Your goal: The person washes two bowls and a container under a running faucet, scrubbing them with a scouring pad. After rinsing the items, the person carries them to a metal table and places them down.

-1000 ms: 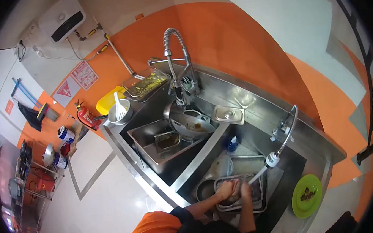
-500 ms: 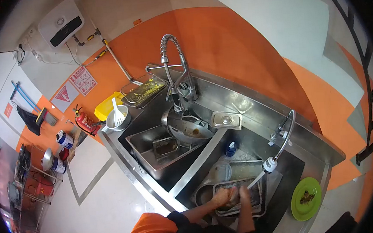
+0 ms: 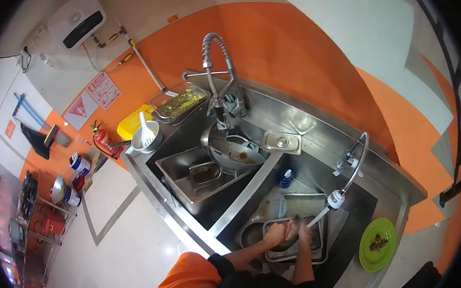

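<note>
My left hand (image 3: 275, 235) and my right hand (image 3: 303, 232) are close together over a rectangular metal tray (image 3: 316, 244) in the right sink basin. Their fingers are curled around something dark that I cannot make out, mostly hidden by the hands. Water runs from the white-tipped flexible faucet (image 3: 336, 198) towards my right hand. The tray lies on a larger metal pan (image 3: 310, 200). Left of my left hand is a round metal bowl (image 3: 252, 233), and a translucent container (image 3: 271, 207) lies behind it.
A blue soap bottle (image 3: 286, 178) stands in the basin behind the trays. A lidded metal container (image 3: 282, 141) rests by the divider. The left basin holds a wok (image 3: 231, 155) and a deep steel pan (image 3: 191, 197). A green plate (image 3: 378, 259) with food scraps sits on the right.
My hands have shifted slightly, and the dark thing between them now shows its upper end above the fingers. Water keeps running. The whole view has tilted a little.
</note>
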A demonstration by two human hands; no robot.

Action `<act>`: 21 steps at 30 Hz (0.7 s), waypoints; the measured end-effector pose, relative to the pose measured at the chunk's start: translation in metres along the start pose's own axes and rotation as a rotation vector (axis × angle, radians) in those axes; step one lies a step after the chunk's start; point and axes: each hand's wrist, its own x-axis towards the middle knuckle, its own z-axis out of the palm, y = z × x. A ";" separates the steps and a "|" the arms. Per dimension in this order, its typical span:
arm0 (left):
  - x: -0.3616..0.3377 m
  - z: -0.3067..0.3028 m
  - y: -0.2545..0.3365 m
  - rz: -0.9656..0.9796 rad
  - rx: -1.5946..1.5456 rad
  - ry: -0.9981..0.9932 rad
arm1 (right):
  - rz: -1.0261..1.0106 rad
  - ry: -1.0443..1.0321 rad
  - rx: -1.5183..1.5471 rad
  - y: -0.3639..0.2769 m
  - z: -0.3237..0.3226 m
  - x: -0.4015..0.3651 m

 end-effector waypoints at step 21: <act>-0.008 0.060 -0.010 -1.404 -0.881 0.303 | -0.158 -0.306 1.020 0.084 -0.035 0.011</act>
